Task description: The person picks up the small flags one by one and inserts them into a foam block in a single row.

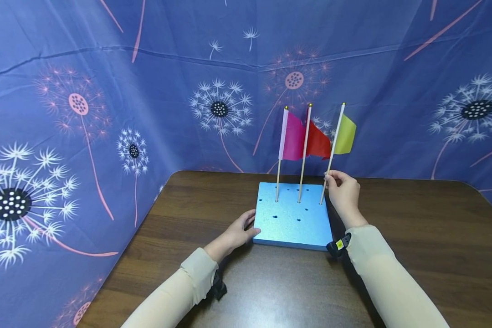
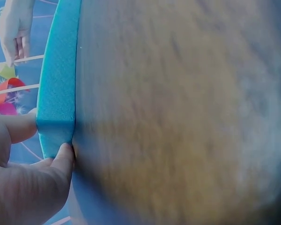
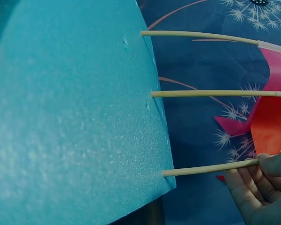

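A blue foam block [image 1: 291,230] with small holes lies on the table. Three small flags stand in a row in its far part: a pink flag [image 1: 292,136], a red flag [image 1: 317,140] and a yellow-green flag [image 1: 345,134], each on a thin wooden stick. My right hand [image 1: 344,193] pinches the yellow-green flag's stick between thumb and fingers, low on the stick; its foot is at the block in the right wrist view. My left hand [image 1: 238,232] holds the block's left edge near the front corner, thumb on top and fingers against the side [image 2: 61,161].
The brown wooden table [image 1: 426,237] extends to both sides of the block and in front of it. Behind and to the left hangs a blue cloth [image 1: 168,91] printed with dandelions. Dark straps with small devices sit at both wrists.
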Demonstrator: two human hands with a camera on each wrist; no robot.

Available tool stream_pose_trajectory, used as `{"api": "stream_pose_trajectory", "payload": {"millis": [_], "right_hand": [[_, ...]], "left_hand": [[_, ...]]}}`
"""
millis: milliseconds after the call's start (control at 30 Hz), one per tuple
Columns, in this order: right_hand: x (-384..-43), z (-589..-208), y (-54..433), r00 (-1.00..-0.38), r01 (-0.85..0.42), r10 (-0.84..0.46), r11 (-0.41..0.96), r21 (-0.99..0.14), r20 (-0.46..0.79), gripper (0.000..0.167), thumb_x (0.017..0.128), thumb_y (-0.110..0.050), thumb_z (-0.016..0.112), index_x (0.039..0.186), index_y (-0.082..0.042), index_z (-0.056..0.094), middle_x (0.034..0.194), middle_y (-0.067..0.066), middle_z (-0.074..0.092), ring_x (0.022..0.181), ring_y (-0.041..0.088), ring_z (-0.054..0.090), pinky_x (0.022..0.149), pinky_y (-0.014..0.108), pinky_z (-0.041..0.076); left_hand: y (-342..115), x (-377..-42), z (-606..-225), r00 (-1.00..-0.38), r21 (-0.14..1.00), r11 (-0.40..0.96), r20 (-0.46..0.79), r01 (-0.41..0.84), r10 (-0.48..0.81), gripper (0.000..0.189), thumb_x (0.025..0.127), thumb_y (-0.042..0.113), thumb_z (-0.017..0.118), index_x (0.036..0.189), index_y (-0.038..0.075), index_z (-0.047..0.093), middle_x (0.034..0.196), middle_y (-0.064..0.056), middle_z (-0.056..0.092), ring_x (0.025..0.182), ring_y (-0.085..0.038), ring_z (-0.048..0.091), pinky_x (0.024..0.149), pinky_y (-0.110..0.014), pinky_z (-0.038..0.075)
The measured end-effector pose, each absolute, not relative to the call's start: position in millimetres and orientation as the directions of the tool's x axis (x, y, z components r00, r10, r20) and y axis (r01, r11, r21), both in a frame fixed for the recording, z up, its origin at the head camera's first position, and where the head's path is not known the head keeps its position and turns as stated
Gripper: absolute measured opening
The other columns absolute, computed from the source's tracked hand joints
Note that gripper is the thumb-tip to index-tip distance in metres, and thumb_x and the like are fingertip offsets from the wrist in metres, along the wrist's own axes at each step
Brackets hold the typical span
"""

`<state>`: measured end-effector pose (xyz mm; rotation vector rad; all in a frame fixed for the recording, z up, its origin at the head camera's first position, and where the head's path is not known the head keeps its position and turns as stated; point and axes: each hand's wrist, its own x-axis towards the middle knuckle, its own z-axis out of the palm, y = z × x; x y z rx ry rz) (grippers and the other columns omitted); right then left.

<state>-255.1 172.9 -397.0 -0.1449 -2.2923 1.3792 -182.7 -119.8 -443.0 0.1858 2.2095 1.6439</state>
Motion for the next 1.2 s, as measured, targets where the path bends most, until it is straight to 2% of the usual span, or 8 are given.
{"api": "stream_pose_trajectory", "payload": {"millis": [100, 300, 433, 900, 1067, 1200], "right_hand": [[-254.2, -396.7, 172.4, -0.891, -0.137, 0.317, 0.496, -0.857, 0.326, 0.023, 0.098, -0.013, 0.058, 0.109, 0.003, 0.069, 0.099, 0.020, 0.070, 0.069, 0.001, 0.056, 0.057, 0.001, 0.044], [-251.9, -397.2, 172.2, -0.898, -0.120, 0.313, 0.505, -0.855, 0.310, 0.024, 0.099, -0.016, 0.056, 0.112, 0.001, 0.067, 0.101, 0.019, 0.070, 0.081, 0.022, 0.066, 0.059, 0.001, 0.044], [-250.2, -398.8, 172.5, -0.905, -0.112, 0.299, 0.519, -0.848, 0.302, 0.026, 0.099, -0.017, 0.055, 0.114, 0.002, 0.066, 0.102, 0.019, 0.069, 0.086, 0.029, 0.067, 0.058, 0.002, 0.042], [-247.0, -397.5, 179.0, -0.920, -0.102, 0.266, 0.544, -0.833, 0.286, 0.029, 0.099, -0.021, 0.056, 0.115, 0.001, 0.066, 0.100, 0.020, 0.069, 0.089, 0.028, 0.066, 0.059, 0.005, 0.042], [-247.1, -395.9, 180.2, -0.919, -0.122, 0.242, 0.575, -0.809, 0.311, 0.028, 0.098, -0.022, 0.058, 0.114, 0.000, 0.067, 0.099, 0.019, 0.069, 0.087, 0.025, 0.062, 0.059, 0.010, 0.041], [-246.9, -396.1, 181.3, -0.924, -0.133, 0.215, 0.594, -0.793, 0.316, 0.032, 0.098, -0.026, 0.059, 0.115, 0.000, 0.066, 0.104, 0.019, 0.068, 0.091, 0.026, 0.059, 0.062, 0.011, 0.040]], "left_hand": [[-120.5, -184.0, -443.9, -0.918, 0.949, 0.288, -0.225, -0.130, 0.327, 0.063, 0.098, 0.011, 0.056, 0.153, 0.007, 0.024, 0.158, -0.017, 0.028, 0.145, -0.033, 0.027, 0.116, -0.050, 0.030], [-122.6, -186.8, -445.1, -0.910, 0.959, 0.228, -0.240, -0.169, 0.337, 0.064, 0.098, 0.010, 0.055, 0.153, 0.008, 0.023, 0.158, -0.017, 0.026, 0.146, -0.034, 0.026, 0.118, -0.049, 0.027], [-121.2, -185.2, -447.7, -0.917, 0.965, 0.194, -0.231, -0.174, 0.324, 0.064, 0.097, 0.007, 0.056, 0.152, 0.005, 0.024, 0.158, -0.018, 0.027, 0.145, -0.033, 0.027, 0.118, -0.047, 0.028], [-110.6, -182.1, -442.8, -0.937, 0.951, 0.249, -0.245, -0.183, 0.248, 0.062, 0.098, 0.010, 0.056, 0.152, 0.007, 0.027, 0.158, -0.018, 0.028, 0.145, -0.034, 0.027, 0.118, -0.048, 0.028], [-110.8, -182.9, -439.1, -0.944, 0.950, 0.247, -0.246, -0.190, 0.221, 0.062, 0.098, 0.011, 0.056, 0.152, 0.007, 0.026, 0.158, -0.017, 0.028, 0.146, -0.033, 0.027, 0.117, -0.050, 0.029], [-109.4, -183.7, -434.4, -0.955, 0.957, 0.231, -0.224, -0.177, 0.194, 0.064, 0.097, 0.009, 0.056, 0.153, 0.004, 0.023, 0.158, -0.018, 0.025, 0.146, -0.032, 0.025, 0.118, -0.048, 0.028]]}}
